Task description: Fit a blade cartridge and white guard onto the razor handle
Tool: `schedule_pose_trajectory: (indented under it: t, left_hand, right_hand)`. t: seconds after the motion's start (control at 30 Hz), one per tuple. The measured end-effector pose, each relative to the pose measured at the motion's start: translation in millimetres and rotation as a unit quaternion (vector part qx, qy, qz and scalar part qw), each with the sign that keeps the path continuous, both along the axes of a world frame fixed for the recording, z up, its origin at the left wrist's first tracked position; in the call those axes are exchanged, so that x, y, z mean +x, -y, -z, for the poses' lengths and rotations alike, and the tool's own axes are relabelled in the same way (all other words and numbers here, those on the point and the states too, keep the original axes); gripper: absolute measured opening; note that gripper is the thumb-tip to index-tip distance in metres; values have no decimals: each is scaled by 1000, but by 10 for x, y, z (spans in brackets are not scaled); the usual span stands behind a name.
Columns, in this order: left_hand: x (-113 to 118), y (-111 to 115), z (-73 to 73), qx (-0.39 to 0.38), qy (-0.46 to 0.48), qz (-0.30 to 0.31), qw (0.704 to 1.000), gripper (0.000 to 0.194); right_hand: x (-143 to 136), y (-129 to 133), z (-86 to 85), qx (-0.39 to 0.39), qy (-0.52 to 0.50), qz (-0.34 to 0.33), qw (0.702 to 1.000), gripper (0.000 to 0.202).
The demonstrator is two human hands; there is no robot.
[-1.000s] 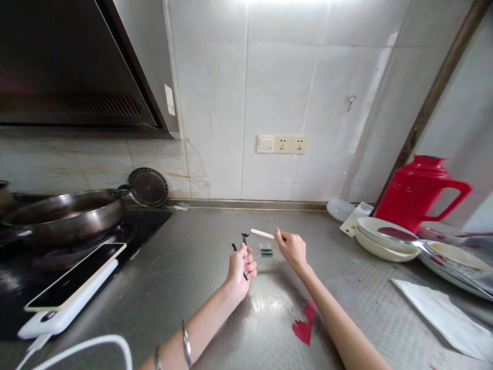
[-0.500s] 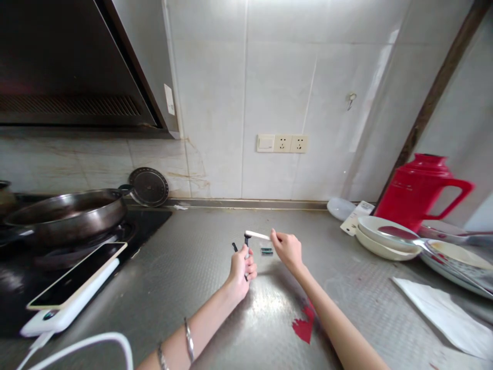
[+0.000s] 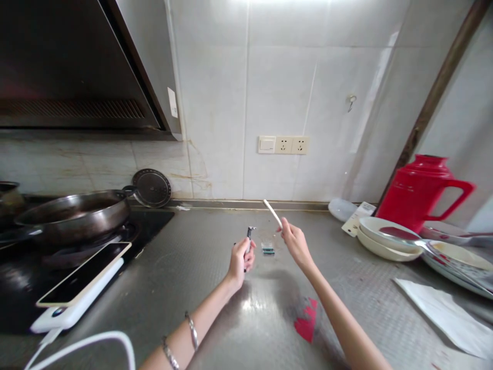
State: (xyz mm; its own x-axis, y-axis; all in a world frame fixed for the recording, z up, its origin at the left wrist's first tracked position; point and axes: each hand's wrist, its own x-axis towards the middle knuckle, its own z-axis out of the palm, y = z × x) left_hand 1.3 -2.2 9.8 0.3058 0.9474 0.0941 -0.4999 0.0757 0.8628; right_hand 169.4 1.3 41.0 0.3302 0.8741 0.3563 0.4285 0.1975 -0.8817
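My left hand (image 3: pixel 242 259) is closed around the dark handle of a razor (image 3: pixel 249 234), whose narrow silvery head points up and away from me. Held between the fingers of my right hand (image 3: pixel 295 240) is a slim white stick (image 3: pixel 272 214), tilted up to the left; its kind cannot be made out. Its tip is apart from the razor. On the metal counter between and beyond the hands lies a small clear packet (image 3: pixel 267 248) with dark teal strips in it.
A pan (image 3: pixel 77 213) sits on the stove at left, a phone (image 3: pixel 87 272) on a white power bank (image 3: pixel 77 303) before it. At right stand a red thermos (image 3: pixel 418 192), stacked bowls (image 3: pixel 387 246) and a white paper (image 3: pixel 442 313). A red patch (image 3: pixel 307 324) marks the counter.
The white stick was touching the razor's head; my right hand has lifted it away, and it now points up. The razor's silvery head has come into view.
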Motion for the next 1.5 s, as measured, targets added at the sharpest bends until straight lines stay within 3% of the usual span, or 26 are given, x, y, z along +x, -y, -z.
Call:
schedule_pose_trajectory:
  t: [0.07, 0.17, 0.27, 0.37, 0.5, 0.67, 0.9, 1.1, 1.33, 1.5]
  left_hand:
    - [-22, -18, 4, 14, -6, 0, 1000, 38]
    - [-45, -30, -11, 21, 5, 5, 1000, 41]
    - [-48, -18, -31, 24, 13, 8, 1000, 46]
    - [-33, 12, -35, 12, 0, 5, 1000, 46]
    - [-12, 42, -16, 2, -12, 10, 1000, 48]
    - [-16, 7, 11, -8, 9, -16, 1000, 47]
    - [25, 43, 8, -24, -7, -4, 1000, 49]
    - [11, 48, -2, -35, 12, -29, 999, 49]
    - [31, 70, 9, -11, -1, 16, 1000, 49]
    - [2, 39, -22, -36, 20, -26, 999, 47]
  right_hand:
    - [-166, 173, -113, -33, -138, -110, 984, 46]
    - [-376, 523, -205, -86, -324, -235, 912, 38]
    - [-531, 834, -205, -120, -419, -266, 860, 35]
    - [-671, 989, -151, -134, -449, -288, 835, 35]
    - [-892, 1058, 8, -129, -480, -274, 824, 38]
    - [-1116, 1194, 238, -180, -522, -243, 798, 46]
    - [-1102, 1110, 149, -132, -535, -230, 802, 44]
    - [-1150, 1198, 348, -173, -538, -213, 797, 51]
    - [-1078, 1145, 180, -115, -540, -201, 809, 47]
    - [-1179, 1183, 338, -166, -533, -203, 804, 51]
